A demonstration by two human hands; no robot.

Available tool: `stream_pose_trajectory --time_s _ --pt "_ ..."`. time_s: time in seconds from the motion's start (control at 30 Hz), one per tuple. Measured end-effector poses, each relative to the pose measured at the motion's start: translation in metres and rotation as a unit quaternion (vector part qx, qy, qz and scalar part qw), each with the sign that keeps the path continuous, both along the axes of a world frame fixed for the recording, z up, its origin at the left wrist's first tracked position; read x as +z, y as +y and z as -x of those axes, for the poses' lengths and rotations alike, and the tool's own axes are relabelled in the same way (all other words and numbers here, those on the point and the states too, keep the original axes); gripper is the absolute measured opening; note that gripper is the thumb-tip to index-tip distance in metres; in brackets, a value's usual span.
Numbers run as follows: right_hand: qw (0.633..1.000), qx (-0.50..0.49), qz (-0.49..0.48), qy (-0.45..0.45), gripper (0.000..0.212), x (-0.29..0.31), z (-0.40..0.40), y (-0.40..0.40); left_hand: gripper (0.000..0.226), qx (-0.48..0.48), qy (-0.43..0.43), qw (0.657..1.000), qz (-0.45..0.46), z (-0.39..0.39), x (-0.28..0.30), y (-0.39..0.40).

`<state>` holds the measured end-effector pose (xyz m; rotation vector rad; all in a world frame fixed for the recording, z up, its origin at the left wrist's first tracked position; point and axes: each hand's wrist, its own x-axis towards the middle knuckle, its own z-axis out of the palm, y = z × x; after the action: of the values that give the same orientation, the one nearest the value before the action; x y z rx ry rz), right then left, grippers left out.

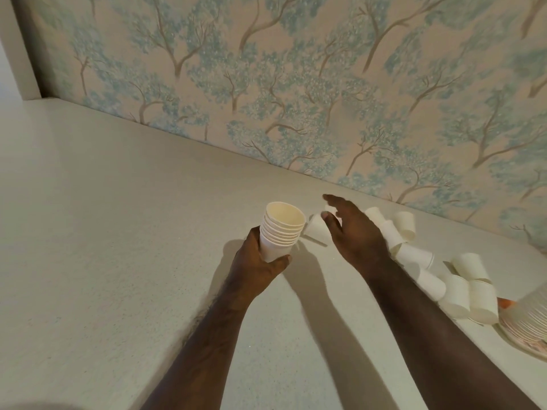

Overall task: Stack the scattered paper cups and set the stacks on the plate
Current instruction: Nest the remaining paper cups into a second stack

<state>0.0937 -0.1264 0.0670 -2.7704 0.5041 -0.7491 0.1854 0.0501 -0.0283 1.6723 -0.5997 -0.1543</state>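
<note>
1. Left hand (260, 258) was closed round a nested stack of cream paper cups (281, 232), held upright, mouth up, above the pale speckled counter (118, 232).
2. Right hand (352, 229) was spread open and empty, hovering over a tipped loose cup (316, 229).
3. Many scattered cream cups (461, 285) lay unstacked to the right; task judged partway.
4. Patterned plate (529, 341) sat at the right edge, a blurred stack apparently on it; cups crowded the path.
</note>
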Motion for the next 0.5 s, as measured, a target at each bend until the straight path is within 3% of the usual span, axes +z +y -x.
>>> stream_pose_trajectory --time_s 0.2,0.5 --pt "0.976 -0.04 0.087 0.194 0.077 -0.037 -0.019 -0.032 0.062 -0.002 -0.006 1.0 -0.005 0.0 0.0 -0.002" --pt "0.938 -0.079 0.192 0.28 0.068 -0.062 -0.048 -0.04 0.062 0.001 -0.016 1.0 -0.025 -0.003 -0.004 -0.006"
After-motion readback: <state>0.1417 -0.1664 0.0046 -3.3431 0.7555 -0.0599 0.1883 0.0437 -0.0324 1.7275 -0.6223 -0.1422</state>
